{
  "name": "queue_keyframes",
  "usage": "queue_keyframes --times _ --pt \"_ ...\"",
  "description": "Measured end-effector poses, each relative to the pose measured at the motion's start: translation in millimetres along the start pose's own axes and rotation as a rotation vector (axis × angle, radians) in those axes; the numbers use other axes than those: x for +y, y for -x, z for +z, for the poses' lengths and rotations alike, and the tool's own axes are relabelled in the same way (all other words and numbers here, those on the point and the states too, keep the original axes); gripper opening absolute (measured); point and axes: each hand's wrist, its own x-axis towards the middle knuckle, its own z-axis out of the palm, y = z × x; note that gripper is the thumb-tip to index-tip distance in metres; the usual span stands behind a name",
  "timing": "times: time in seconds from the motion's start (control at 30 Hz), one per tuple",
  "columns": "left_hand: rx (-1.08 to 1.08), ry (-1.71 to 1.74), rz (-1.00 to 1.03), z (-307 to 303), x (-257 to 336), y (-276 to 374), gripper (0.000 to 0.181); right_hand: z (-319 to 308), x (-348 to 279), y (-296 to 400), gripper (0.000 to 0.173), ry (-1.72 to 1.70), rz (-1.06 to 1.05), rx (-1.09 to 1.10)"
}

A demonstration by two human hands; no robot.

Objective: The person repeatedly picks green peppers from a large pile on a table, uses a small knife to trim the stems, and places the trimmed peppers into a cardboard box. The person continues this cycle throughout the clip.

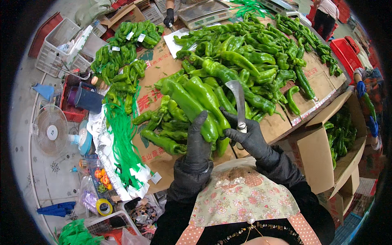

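My left hand (197, 145), in a black glove, holds several long green peppers (196, 105) bunched together in front of me. In my right hand (252, 137), also gloved, is a knife (239, 102) with a curved blade pointing up and away and a pale handle. The thumb of that hand is at the near ends of the bunch. Just beyond lies a large heap of loose green peppers (257, 59) on the cardboard-covered table (159, 72). A smaller group of peppers (165, 142) rests beside my left hand.
Bundled peppers with tags (118, 58) line the table's left side, above green mesh bags (121, 141). A weighing scale (203, 13) stands at the far edge, near another person's gloved hand (168, 17). A cardboard box of peppers (315, 156) is at right; a fan (51, 131) at left.
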Motion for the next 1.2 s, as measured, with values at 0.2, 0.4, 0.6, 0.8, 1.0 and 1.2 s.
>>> queue_keyframes --times 0.2,0.4,0.6,0.8,1.0,1.2 --pt "-0.155 0.355 -0.233 -55 48 -4 0.05 30 13 -36 0.043 -0.191 0.133 -0.287" --pt "0.089 0.405 -0.016 -94 63 -9 0.05 87 23 -57 0.041 0.1 0.171 -0.126" --pt "0.04 0.252 0.209 -110 68 -29 0.054 105 48 -83 0.034 0.115 0.047 -0.044" --pt "0.256 0.196 0.21 -148 63 -59 0.06 113 69 -105 0.015 0.291 0.109 0.035" --pt "0.542 -0.426 0.687 -260 159 -183 0.077 104 63 -114 0.006 0.281 0.225 0.082" --pt "0.745 -1.201 0.816 -410 272 -328 0.084 91 56 -125 0.009 0.102 0.332 0.218"
